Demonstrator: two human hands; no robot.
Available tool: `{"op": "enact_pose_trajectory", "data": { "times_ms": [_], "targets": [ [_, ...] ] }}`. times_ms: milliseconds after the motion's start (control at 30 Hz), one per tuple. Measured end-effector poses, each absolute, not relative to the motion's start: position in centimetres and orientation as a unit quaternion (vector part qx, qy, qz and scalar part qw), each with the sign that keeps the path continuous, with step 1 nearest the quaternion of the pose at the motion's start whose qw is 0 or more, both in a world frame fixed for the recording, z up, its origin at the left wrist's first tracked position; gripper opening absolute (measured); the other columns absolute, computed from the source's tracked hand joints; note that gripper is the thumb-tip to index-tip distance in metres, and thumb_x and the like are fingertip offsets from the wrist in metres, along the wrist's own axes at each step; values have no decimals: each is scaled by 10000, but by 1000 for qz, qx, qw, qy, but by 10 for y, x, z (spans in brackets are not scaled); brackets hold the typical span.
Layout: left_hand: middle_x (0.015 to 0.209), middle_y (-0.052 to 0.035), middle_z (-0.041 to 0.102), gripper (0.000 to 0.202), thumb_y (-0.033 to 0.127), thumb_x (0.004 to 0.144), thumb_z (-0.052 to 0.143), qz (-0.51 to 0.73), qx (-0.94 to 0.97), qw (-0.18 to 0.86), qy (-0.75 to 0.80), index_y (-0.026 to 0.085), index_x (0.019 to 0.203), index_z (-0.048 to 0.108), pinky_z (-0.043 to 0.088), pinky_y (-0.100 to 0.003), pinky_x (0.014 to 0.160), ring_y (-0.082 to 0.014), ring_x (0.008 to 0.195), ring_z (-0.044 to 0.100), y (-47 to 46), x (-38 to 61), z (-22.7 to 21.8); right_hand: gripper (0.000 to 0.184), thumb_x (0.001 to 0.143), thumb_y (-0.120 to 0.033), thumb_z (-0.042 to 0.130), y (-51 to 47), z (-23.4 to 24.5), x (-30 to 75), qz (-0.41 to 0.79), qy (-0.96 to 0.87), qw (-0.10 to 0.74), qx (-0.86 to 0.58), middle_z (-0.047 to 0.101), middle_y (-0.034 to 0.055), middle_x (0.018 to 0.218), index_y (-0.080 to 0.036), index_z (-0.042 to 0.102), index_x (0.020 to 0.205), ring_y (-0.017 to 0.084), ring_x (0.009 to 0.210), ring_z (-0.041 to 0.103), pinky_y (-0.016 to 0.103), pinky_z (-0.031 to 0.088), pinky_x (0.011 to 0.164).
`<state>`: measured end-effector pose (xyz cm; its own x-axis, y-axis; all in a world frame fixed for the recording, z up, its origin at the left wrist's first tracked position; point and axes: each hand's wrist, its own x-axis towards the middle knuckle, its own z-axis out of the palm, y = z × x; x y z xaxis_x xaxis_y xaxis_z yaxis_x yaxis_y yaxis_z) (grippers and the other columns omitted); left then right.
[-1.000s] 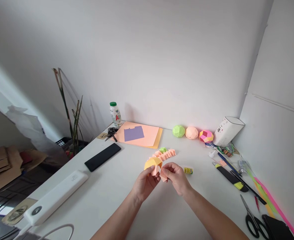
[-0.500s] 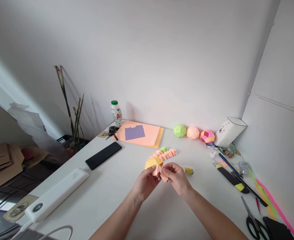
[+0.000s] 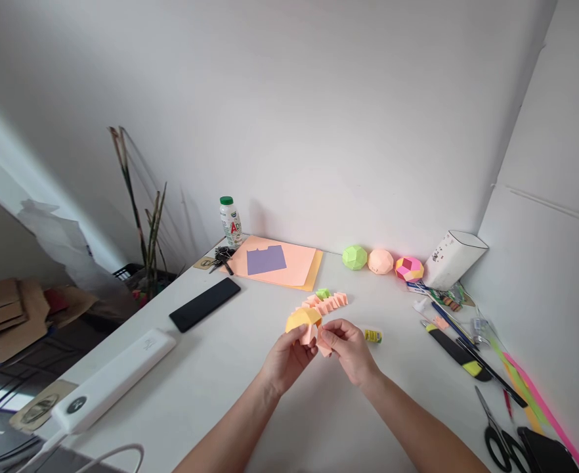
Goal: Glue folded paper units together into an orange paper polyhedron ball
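Observation:
My left hand (image 3: 287, 360) is closed on a folded paper model (image 3: 303, 318), yellow-orange on top with peach pieces below. Fingers of my right hand (image 3: 351, 349) pinch a peach paper piece (image 3: 324, 347) at the model's right side; I cannot tell whether the piece is joined to it. Just beyond the hands lies a row of folded peach paper pieces (image 3: 329, 303), with a small green paper piece (image 3: 323, 293) at its back. A small yellow labelled cylinder (image 3: 373, 336) is right of my right hand.
Along the wall sit a green paper ball (image 3: 355, 257), a peach one (image 3: 381, 261) and a pink-yellow one (image 3: 409, 269). A cutter (image 3: 459, 353) and scissors (image 3: 501, 433) lie right. Leftward are paper sheets (image 3: 289, 259), a black phone (image 3: 205, 305) and a white device (image 3: 115, 381).
The view has shifted very slightly. Both hands keep the same hold, and the paper model has hardly moved.

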<state>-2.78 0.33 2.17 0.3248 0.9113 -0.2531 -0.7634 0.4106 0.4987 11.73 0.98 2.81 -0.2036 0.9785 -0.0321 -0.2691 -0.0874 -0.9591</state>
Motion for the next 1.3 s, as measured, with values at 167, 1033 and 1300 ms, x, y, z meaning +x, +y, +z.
{"op": "enact_pose_trajectory", "data": {
  "times_ms": [167,1033,1300],
  "targets": [
    [620,-9,539,95,222,750,634,526,155,798,250,128,750,639,434,-252,625,-110,613,496,4,-29,20,184,725,-325,699,8,28,117,622,-462,499,-388,591,-25,566,-178,596,765,121,526,521,306,440,593],
    [587,3,520,144,231,707,672,537,166,786,256,144,640,579,411,-266,629,-117,591,485,4,-28,28,156,721,-315,701,6,32,117,604,-466,507,-400,600,-16,590,-184,622,753,123,534,511,276,392,537],
    [574,1,526,174,242,704,672,534,168,791,247,146,606,565,406,-271,625,-120,586,493,4,-29,26,168,714,-323,705,6,32,116,604,-468,503,-404,589,-17,585,-185,615,743,126,536,513,278,402,533]
  ]
}}
